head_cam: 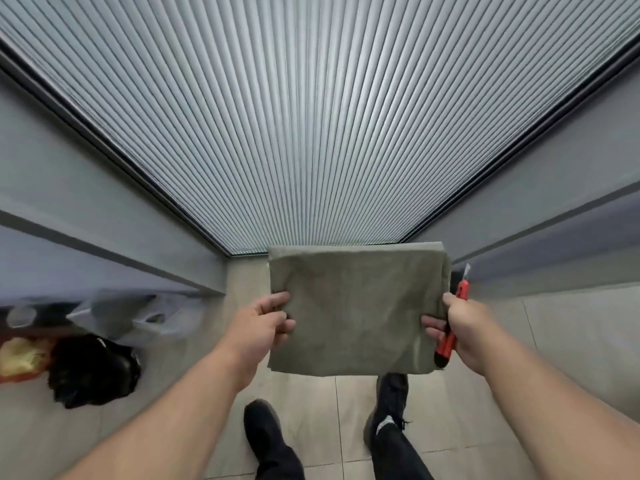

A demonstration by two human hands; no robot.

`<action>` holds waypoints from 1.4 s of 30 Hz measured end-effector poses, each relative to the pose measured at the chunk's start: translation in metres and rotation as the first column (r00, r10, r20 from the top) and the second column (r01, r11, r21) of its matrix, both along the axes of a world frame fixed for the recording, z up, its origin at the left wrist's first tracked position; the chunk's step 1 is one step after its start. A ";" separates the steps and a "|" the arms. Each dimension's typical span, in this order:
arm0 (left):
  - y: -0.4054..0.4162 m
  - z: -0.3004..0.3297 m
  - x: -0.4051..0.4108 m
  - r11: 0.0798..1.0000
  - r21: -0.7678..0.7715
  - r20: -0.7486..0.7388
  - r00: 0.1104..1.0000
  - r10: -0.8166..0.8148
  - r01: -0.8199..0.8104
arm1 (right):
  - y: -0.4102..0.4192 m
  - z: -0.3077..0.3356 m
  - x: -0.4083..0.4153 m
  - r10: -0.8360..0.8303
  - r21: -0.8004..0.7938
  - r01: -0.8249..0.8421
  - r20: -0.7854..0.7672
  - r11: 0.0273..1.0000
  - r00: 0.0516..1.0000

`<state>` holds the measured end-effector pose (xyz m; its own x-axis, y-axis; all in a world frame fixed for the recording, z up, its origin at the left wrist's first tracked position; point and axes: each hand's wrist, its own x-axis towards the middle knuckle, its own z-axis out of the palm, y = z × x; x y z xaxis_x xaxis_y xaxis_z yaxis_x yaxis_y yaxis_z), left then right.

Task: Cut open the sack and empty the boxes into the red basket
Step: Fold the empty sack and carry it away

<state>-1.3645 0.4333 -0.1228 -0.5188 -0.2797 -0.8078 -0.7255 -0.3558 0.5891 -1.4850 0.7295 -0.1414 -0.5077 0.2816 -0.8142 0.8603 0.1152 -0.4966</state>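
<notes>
Between both hands, folded sack (pixel 353 306); left hand (pixel 263 327) pinches left edge; right hand (pixel 464 327) pinches right edge (plus red knife (pixel 450 337)).

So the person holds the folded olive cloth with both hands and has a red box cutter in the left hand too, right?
Not quite: the red box cutter is in the right hand, not the left. The head view shows it gripped there against the edge of the folded olive cloth, while the left hand holds only the cloth's other edge.

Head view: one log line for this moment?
left hand: grips folded sack | right hand: grips sack plus red cutter | red basket: unseen
</notes>
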 end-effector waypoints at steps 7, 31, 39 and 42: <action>0.035 -0.156 -0.058 0.999 0.013 0.077 0.996 0.039 -0.041 | 0.019 -0.153 -0.070 0.055 0.067 -0.055 0.006 0.996 0.998; 0.074 -0.458 -0.123 0.998 0.018 0.122 0.991 -0.059 0.057 | 0.041 -0.442 -0.118 0.176 0.131 -0.197 0.159 0.972 0.971; 0.039 -0.278 -0.060 0.992 -0.005 0.184 0.975 -0.121 0.124 | -0.023 -0.258 -0.057 0.540 -0.048 -0.543 0.214 0.838 0.814; 0.017 -0.192 -0.035 0.990 -0.050 0.177 0.977 -0.121 0.132 | -0.056 -0.173 -0.040 0.563 -0.131 -0.547 0.182 0.827 0.806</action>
<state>-1.3997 0.4502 -0.3143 -0.4073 -0.2724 -0.8717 -0.8549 -0.2221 0.4688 -1.5248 0.6737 -0.3144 -0.3805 -0.0579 -0.9230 0.7421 0.5764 -0.3421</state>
